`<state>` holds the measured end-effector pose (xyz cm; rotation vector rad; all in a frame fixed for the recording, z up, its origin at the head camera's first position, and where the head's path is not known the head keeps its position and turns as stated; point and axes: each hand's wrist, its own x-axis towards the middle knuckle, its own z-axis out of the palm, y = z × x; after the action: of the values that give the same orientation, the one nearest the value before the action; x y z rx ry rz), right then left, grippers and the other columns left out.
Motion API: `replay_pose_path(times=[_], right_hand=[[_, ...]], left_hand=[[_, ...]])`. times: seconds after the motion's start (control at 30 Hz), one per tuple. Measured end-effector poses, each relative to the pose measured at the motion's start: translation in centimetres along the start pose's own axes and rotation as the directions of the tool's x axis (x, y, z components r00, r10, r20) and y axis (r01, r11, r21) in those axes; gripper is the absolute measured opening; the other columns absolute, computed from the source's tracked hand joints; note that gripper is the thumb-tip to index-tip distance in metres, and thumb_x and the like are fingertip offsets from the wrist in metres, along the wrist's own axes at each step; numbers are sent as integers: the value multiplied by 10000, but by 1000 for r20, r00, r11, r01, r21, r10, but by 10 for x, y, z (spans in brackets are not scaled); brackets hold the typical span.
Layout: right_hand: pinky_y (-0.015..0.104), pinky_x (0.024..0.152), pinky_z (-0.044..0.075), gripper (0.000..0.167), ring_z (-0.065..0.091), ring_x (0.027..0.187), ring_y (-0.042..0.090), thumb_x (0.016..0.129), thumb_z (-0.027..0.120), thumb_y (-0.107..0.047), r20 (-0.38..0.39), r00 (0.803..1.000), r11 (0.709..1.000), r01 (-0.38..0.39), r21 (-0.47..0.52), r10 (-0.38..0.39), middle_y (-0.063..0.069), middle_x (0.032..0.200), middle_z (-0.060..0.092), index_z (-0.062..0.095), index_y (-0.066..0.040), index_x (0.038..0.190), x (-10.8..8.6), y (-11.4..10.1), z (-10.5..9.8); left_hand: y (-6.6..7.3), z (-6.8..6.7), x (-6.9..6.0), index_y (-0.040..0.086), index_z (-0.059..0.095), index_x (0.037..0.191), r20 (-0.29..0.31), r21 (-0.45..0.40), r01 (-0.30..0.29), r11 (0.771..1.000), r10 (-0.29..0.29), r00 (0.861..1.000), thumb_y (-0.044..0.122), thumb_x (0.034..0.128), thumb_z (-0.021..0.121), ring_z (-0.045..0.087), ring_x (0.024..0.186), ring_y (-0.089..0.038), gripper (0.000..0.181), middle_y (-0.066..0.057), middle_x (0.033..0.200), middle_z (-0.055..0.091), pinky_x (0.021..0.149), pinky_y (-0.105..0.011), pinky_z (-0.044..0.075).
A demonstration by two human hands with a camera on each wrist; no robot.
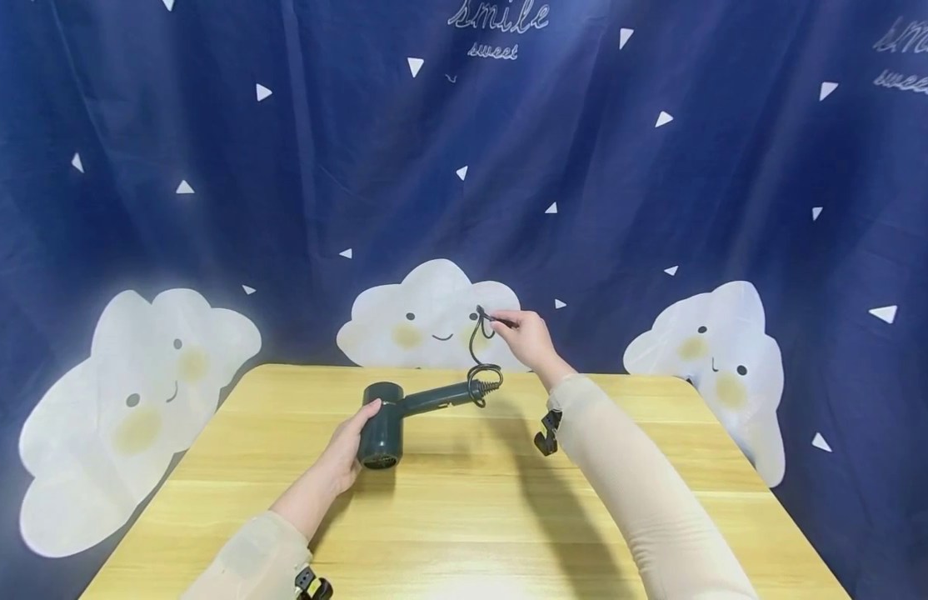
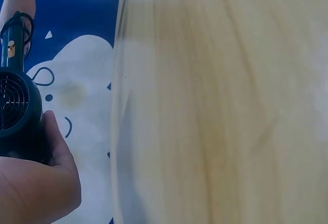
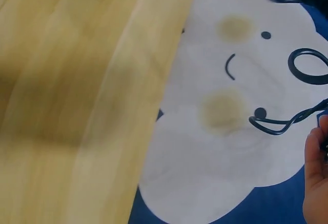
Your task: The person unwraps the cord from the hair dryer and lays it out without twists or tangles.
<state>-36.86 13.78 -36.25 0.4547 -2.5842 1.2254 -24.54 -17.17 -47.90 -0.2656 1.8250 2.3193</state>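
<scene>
A dark green hair dryer (image 1: 381, 425) is held above the table, its handle pointing right. My left hand (image 1: 349, 446) grips its barrel from the left side, thumb over the near face; in the left wrist view the round grille (image 2: 13, 101) shows beside that hand. From the handle's end a black cord (image 1: 475, 342) loops around the handle and rises to my right hand (image 1: 530, 337), which pinches its upper end between thumb and fingers. The right wrist view shows the looped cord (image 3: 287, 124) near the right hand (image 3: 316, 178), which is partly cut off by the frame edge.
Beneath both hands lies a light wooden table (image 1: 449, 525). Behind it hangs a dark blue curtain (image 1: 464, 217) printed with white clouds and triangles. A small black device (image 1: 548, 433) is strapped at the right wrist, and a similar one (image 1: 312, 585) at the left.
</scene>
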Motion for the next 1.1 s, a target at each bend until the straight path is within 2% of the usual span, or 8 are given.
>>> replay_pose_path(times=[0.23, 0.43, 0.67, 0.83, 1.1], right_hand=[[438, 998, 493, 302, 608, 1207, 290, 981, 669, -211, 9, 1000, 999, 11, -51, -10, 111, 1283, 669, 712, -60, 1239, -6, 14, 5], [440, 998, 497, 255, 632, 1174, 292, 960, 692, -165, 17, 999, 997, 52, -58, -51, 121, 1209, 704, 739, -40, 1177, -13, 23, 8], [446, 1003, 495, 257, 630, 1179, 299, 972, 675, -160, 70, 995, 996, 71, -49, -68, 141, 1215, 698, 730, -15, 1178, -23, 27, 9], [453, 996, 498, 244, 639, 1162, 307, 961, 685, -144, 82, 991, 992, 111, -60, -106, 151, 1191, 706, 736, -4, 1154, -29, 28, 8], [458, 995, 500, 268, 633, 1171, 308, 975, 668, -164, 145, 985, 989, 111, -97, -97, 139, 1216, 698, 723, -17, 1192, -42, 30, 6]], left_hand=[[3, -1, -2, -48, 400, 1438, 8, -9, -10, 1000, 10, 1000, 499, 981, 566, 704, 868, -161, 732, -35, 987, 691, 804, -275, 570], [4, -1, -1, -47, 413, 1428, -1, 0, -11, 1000, 11, 1000, 499, 980, 562, 703, 872, -163, 722, -36, 984, 695, 804, -268, 564], [3, -5, 2, -47, 404, 1436, -22, -9, -18, 1000, 18, 1000, 521, 967, 573, 703, 890, -178, 756, -49, 1015, 690, 817, -282, 565], [4, -7, 3, -31, 416, 1436, -31, -9, -16, 1000, 16, 999, 530, 963, 576, 702, 898, -179, 751, -51, 1026, 690, 824, -283, 563], [5, -7, 1, -60, 395, 1441, -38, -3, -21, 1000, 21, 999, 543, 962, 575, 701, 883, -167, 790, -51, 1022, 690, 813, -266, 561]])
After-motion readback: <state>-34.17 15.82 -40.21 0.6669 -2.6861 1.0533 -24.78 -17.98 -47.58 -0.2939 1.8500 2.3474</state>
